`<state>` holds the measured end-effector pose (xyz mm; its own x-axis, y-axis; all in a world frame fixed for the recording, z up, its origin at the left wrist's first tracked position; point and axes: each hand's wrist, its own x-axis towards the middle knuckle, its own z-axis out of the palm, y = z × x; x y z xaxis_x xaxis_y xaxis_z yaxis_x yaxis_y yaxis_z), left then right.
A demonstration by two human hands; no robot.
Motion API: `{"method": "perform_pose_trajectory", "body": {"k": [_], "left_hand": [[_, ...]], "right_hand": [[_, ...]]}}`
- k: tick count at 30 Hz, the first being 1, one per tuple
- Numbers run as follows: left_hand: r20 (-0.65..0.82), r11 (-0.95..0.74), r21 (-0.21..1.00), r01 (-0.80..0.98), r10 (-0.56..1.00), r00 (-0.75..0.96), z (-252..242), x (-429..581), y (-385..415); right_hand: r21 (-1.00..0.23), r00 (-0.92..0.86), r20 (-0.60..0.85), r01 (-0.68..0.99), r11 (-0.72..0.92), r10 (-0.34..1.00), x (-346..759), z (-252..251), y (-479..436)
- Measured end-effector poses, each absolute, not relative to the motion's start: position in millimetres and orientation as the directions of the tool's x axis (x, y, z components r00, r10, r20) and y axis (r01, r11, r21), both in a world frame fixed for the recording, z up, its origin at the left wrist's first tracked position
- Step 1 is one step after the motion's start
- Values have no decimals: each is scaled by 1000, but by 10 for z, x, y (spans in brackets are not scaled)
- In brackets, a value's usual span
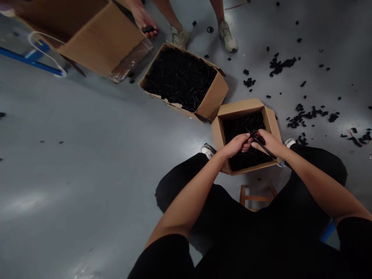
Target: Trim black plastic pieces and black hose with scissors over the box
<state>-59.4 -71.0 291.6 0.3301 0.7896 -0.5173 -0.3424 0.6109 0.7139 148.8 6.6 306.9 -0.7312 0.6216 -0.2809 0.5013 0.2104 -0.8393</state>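
My left hand [236,145] and my right hand [267,142] meet above an open cardboard box [241,107] that sits on the floor between my feet. Between them is a thin black plastic rod [263,143], gripped by my right fingers, with its far end slanting down over the box's front wall. My left fingertips press against the rod near its upper end. Below my hands, the box is filled with loose black plastic pieces [241,126]. My hands hide part of the pile.
A second carton of black pieces [215,93] stands beyond, and a third carton [101,38] lies at upper left. A co-worker's hand [147,23] holds a black piece. Black pieces [302,116] are scattered across the grey floor [87,155]. A wooden stool [255,197] stands beneath me.
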Motion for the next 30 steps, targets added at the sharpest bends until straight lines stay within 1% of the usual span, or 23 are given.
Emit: {"method": "perform_pose_trajectory", "body": {"k": [6, 9, 11, 13, 15, 18, 21, 25, 30], "left_hand": [[-557, 668, 628, -398, 744, 369, 3037, -631, -720], [-532, 653, 601, -461, 757, 379, 3078, -692, -715], [-490, 618, 627, -473, 786, 378, 3082, -726, -713], [-453, 596, 698, -397, 797, 399, 3060, -739, -718], [-448, 593, 754, -282, 778, 440, 3013, -730, -728], [-471, 595, 791, -144, 742, 477, 2909, -701, -735], [-494, 559, 829, -4, 735, 464, 2801, -694, -726], [-526, 503, 847, 174, 742, 416, 2709, -703, -721], [-546, 434, 833, 342, 745, 384, 2684, -688, -743]], "right_hand": [[-828, -756, -220, 479, 292, 616, 1495, 3102, 9], [-838, -730, -240, 488, 243, 640, 1509, 3097, -8], [-844, -719, -274, 498, 198, 639, 1521, 3087, -4], [-843, -721, -293, 504, 185, 628, 1534, 3077, 17], [-837, -722, -296, 512, 195, 625, 1546, 3069, 46], [-821, -727, -292, 524, 227, 622, 1563, 3049, 89], [-789, -737, -313, 553, 268, 599, 1581, 3017, 110], [-717, -750, -373, 607, 343, 547, 1601, 2978, 109], [-661, -744, -388, 636, 398, 544, 1616, 2961, 94]]}}
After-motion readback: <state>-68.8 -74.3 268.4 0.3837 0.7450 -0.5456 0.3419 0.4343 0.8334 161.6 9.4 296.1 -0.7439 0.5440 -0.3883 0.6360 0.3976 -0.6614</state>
